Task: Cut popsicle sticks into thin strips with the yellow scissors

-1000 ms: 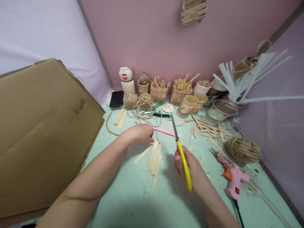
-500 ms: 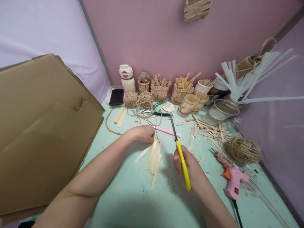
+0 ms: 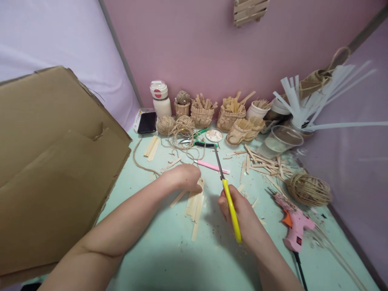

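My right hand [image 3: 238, 204] is closed around a pair of yellow-handled scissors [image 3: 232, 210], whose long grey blades point up and away. Over the upper end of a small bundle of pale wooden strips [image 3: 194, 204] is my left hand [image 3: 190, 178], its fingers curled downward. The fingertips are mostly hidden, so what they pinch does not show. One loose strip [image 3: 178, 199] lies slanted beside the bundle. Just beyond both hands rests a pink pen-shaped tool [image 3: 212, 166].
A large cardboard piece [image 3: 60, 169] stands at left. Green-handled pruning shears [image 3: 201, 143] lie among twine. Baskets of sticks [image 3: 232, 117] line the back wall. At right are scattered sticks [image 3: 266, 161], a twine ball [image 3: 309, 189] and a pink glue gun [image 3: 297, 226].
My left hand has moved slightly right and toward me, onto the upper end of the strips. A short strip now shows behind the left wrist. The right hand still holds the scissors.
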Demonstrator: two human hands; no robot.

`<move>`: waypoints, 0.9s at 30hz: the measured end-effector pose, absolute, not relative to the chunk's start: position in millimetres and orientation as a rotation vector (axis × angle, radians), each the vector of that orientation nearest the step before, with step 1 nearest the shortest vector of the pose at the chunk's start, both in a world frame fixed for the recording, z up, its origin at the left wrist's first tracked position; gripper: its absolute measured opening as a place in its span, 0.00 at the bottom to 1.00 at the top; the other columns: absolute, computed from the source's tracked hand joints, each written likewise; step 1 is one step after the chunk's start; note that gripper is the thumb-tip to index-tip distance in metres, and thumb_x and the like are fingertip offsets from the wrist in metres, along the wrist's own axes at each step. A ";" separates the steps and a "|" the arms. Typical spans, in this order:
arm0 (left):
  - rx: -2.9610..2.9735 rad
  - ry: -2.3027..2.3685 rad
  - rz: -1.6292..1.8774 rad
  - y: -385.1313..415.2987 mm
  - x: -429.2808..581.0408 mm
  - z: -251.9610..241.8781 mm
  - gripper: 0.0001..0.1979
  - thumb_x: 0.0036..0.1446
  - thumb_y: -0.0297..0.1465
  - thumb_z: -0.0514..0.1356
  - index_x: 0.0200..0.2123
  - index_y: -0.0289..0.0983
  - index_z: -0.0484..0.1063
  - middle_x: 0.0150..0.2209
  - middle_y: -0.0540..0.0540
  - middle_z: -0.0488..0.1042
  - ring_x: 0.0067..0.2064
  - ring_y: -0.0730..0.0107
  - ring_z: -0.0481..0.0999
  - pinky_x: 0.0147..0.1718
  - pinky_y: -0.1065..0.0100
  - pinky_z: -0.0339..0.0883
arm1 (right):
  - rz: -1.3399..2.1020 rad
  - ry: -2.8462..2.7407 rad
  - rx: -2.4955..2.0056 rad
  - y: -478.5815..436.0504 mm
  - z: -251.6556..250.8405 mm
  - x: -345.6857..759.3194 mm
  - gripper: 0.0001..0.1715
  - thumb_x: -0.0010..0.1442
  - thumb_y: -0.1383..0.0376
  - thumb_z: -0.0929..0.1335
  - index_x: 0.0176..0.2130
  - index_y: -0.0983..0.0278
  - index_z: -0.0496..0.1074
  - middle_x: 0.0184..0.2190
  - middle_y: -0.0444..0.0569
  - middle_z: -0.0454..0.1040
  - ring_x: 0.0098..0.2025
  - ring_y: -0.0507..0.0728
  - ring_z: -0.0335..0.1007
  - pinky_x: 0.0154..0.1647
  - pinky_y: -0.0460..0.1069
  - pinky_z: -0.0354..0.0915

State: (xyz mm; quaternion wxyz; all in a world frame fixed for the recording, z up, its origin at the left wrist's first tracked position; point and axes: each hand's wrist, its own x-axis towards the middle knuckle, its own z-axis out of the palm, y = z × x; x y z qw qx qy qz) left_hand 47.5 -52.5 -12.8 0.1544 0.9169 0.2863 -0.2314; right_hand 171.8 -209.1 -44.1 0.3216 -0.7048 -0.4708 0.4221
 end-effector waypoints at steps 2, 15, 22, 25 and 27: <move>2.642 0.808 -0.683 -55.1 49.6 -14.1 0.19 0.47 0.39 0.55 0.32 0.31 0.78 0.30 0.36 0.77 0.31 0.59 0.75 0.26 0.68 0.61 | 1.111 -1.233 -1.836 -209.1 -45.9 172.5 0.19 0.61 0.49 0.60 0.30 0.59 0.53 0.22 0.39 0.62 0.23 0.51 0.52 0.23 0.46 0.51; 2.600 0.726 -0.658 -46.7 47.2 -12.7 0.13 0.45 0.32 0.54 0.28 0.34 0.77 0.26 0.42 0.75 0.26 0.67 0.70 0.23 0.69 0.56 | 1.044 -1.287 -1.873 -209.0 -45.7 173.1 0.19 0.60 0.48 0.61 0.29 0.59 0.54 0.21 0.38 0.59 0.23 0.52 0.52 0.23 0.46 0.51; 2.340 0.692 -0.435 -33.9 41.1 -12.1 0.09 0.44 0.32 0.54 0.25 0.36 0.73 0.23 0.50 0.70 0.25 0.73 0.65 0.23 0.72 0.55 | 1.003 -1.265 -1.879 -208.1 -45.6 173.0 0.18 0.60 0.50 0.62 0.29 0.59 0.55 0.21 0.38 0.60 0.23 0.51 0.53 0.22 0.46 0.52; 2.122 0.538 -0.337 -29.8 38.8 -7.2 0.07 0.46 0.31 0.54 0.25 0.36 0.70 0.21 0.53 0.65 0.23 0.76 0.61 0.22 0.74 0.53 | 0.934 -1.195 -1.895 -205.5 -50.0 173.2 0.20 0.58 0.50 0.64 0.28 0.59 0.55 0.20 0.37 0.58 0.22 0.51 0.53 0.22 0.46 0.52; 1.987 0.440 -0.304 -30.5 38.6 -2.0 0.06 0.48 0.32 0.55 0.26 0.35 0.69 0.21 0.54 0.64 0.24 0.78 0.60 0.22 0.74 0.53 | 0.898 -1.085 -1.867 -202.7 -52.5 172.8 0.20 0.55 0.50 0.67 0.29 0.59 0.56 0.21 0.38 0.60 0.23 0.51 0.56 0.23 0.46 0.54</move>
